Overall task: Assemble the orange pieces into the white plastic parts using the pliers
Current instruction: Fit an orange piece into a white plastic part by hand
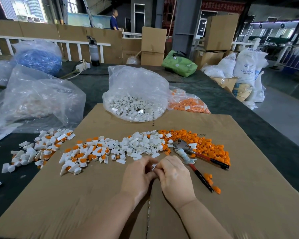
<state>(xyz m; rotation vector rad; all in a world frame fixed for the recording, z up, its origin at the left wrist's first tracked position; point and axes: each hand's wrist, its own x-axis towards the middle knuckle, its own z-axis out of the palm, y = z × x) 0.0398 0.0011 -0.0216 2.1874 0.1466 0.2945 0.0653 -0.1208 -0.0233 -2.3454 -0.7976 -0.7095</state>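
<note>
My left hand (pixel 138 175) and my right hand (pixel 174 176) meet over the cardboard sheet (pixel 97 200), fingers curled together round a small white plastic part (pixel 154 166). Most of that part is hidden by my fingers. The pliers (pixel 195 155), red-handled with black tips, lie untouched just right of my right hand. Loose orange pieces (pixel 207 144) are heaped behind the pliers. Loose white parts (pixel 141 144) lie in a pile ahead of my hands. White parts with orange pieces in them (pixel 86 152) spread to the left.
A clear bag of white parts (pixel 135 106) stands behind the piles, with a bag of orange pieces (pixel 188 102) to its right. More plastic bags (pixel 38 99) crowd the left of the dark table. A few orange pieces (pixel 212 183) lie by the pliers' handles.
</note>
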